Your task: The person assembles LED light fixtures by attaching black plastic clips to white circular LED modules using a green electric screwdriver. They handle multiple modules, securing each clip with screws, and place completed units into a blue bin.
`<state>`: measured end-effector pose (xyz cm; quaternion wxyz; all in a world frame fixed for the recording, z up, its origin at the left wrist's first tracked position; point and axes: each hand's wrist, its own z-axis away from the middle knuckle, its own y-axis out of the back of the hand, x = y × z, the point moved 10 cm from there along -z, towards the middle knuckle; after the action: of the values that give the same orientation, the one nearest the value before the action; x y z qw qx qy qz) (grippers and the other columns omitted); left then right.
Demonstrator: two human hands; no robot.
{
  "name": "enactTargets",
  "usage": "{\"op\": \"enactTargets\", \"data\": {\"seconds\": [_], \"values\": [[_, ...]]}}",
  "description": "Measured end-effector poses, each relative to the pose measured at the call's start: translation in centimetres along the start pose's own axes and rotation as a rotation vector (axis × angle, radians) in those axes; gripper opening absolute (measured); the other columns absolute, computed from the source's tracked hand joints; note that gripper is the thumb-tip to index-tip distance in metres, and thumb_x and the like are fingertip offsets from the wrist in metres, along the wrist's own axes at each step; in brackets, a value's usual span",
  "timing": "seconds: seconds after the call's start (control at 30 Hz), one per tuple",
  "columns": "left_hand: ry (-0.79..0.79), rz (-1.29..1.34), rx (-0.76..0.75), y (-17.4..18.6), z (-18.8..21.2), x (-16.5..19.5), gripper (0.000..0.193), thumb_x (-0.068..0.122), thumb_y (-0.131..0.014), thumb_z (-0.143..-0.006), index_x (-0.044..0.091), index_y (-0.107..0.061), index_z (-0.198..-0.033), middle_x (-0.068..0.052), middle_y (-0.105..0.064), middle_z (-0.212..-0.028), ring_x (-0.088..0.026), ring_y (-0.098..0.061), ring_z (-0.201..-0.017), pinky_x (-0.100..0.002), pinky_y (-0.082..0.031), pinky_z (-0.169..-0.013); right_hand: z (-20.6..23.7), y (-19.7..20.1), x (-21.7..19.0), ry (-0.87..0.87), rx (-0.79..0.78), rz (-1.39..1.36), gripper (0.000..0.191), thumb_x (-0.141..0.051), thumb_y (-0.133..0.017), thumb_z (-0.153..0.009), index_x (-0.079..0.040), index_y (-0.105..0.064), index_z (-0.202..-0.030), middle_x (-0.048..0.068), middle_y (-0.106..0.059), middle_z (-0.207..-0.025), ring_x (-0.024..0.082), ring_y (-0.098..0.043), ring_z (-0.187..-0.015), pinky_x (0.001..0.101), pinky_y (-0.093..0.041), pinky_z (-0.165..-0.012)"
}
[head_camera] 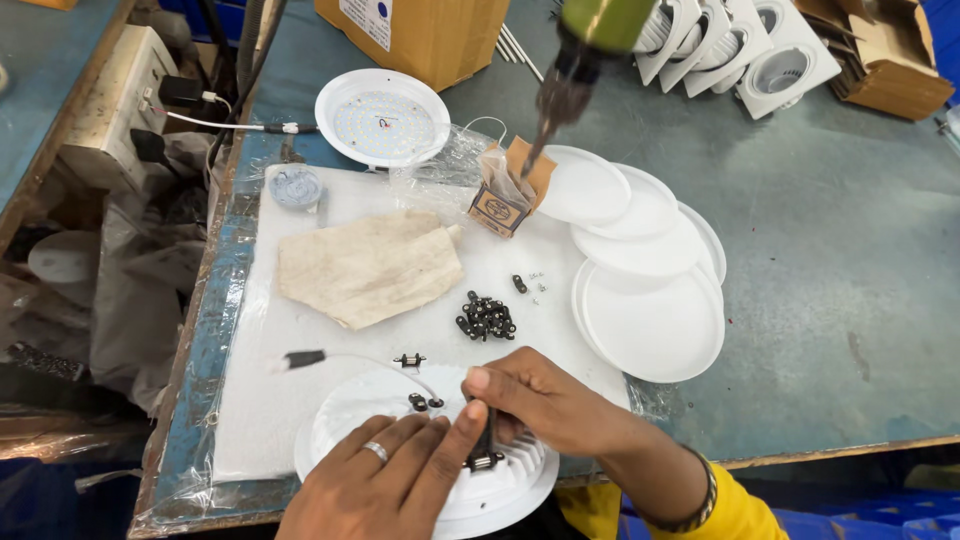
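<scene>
A round white lamp housing [350, 410] with ribbed fins lies at the table's near edge on a white foam sheet [300, 340]. My left hand [385, 480], wearing a ring, rests flat on the housing. My right hand [545, 400] pinches a small black clip [485, 455] against the housing's fins, with the left index finger touching the same clip. A thin wire with a black connector [303, 358] runs off the housing to the left. A pile of small black clips [486, 316] lies just beyond my hands.
A crumpled beige cloth [365, 265] lies on the foam. Several white round discs [650, 300] overlap at right. A round LED panel [382, 118], a small torn carton [505, 195], cardboard boxes and square white fixtures [770, 50] stand farther back. A hanging screwdriver [570, 75] dangles above.
</scene>
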<state>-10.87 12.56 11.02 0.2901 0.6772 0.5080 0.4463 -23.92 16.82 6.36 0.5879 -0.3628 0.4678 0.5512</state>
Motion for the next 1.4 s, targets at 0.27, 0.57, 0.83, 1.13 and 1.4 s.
{"op": "enactTargets", "data": {"seconds": [0.27, 0.57, 0.83, 1.13, 1.4], "values": [[0.060, 0.076, 0.253, 3.3, 1.1, -0.6, 0.090, 0.044, -0.080, -0.070, 0.011, -0.052, -0.149, -0.011, -0.075, -0.101, -0.032, -0.071, -0.110, -0.063, -0.047, -0.100, -4.4, 15.4, -3.7, 0.137, 0.699, 0.672, 0.025, -0.024, -0.068, -0.093, 0.000, -0.075, -0.099, 0.011, -0.076, -0.082, 0.015, -0.069, -0.070, 0.0324, -0.057, -0.067], [0.055, 0.136, 0.241, 5.6, -1.0, -0.1, 0.090, 0.033, -0.086, -0.067, 0.008, -0.052, -0.147, -0.011, -0.074, -0.093, -0.028, -0.074, -0.085, -0.042, -0.058, -0.073, -7.4, 14.0, 1.8, 0.255, 0.754, 1.302, 0.012, -0.017, -0.074, -0.081, -0.006, -0.078, -0.078, 0.014, -0.070, -0.094, 0.035, -0.060, -0.098, 0.0445, -0.051, -0.086], [0.062, 0.176, 0.296, 7.1, -1.0, -0.4, 0.083, 0.032, -0.085, -0.076, 0.014, -0.052, -0.150, -0.005, -0.068, -0.085, -0.025, -0.068, -0.074, -0.038, -0.055, -0.067, -3.7, 12.2, -5.0, 0.383, 0.693, 0.790, 0.013, -0.009, -0.077, -0.086, -0.002, -0.074, -0.097, 0.008, -0.073, -0.089, 0.018, -0.071, -0.076, 0.0286, -0.055, -0.068], [0.054, 0.201, 0.289, 6.7, -1.1, -0.9, 0.086, 0.034, -0.087, -0.075, 0.016, -0.051, -0.151, -0.002, -0.064, -0.076, -0.023, -0.063, -0.064, -0.037, -0.049, -0.058, 5.4, 0.2, -11.8, 0.612, 0.098, 0.597, 0.016, 0.004, -0.072, -0.084, -0.003, -0.076, -0.099, 0.005, -0.080, -0.093, 0.014, -0.079, -0.084, 0.0244, -0.061, -0.073], [0.084, 0.174, 0.261, 6.4, -1.5, -1.0, 0.086, 0.036, -0.088, -0.074, 0.016, -0.054, -0.150, -0.003, -0.062, -0.068, -0.023, -0.061, -0.058, -0.037, -0.048, -0.055, 4.8, -2.6, -13.4, 0.648, 0.194, 0.945, 0.019, -0.002, -0.077, -0.078, -0.010, -0.077, -0.096, 0.004, -0.073, -0.093, 0.014, -0.072, -0.079, 0.0266, -0.056, -0.064]]}}
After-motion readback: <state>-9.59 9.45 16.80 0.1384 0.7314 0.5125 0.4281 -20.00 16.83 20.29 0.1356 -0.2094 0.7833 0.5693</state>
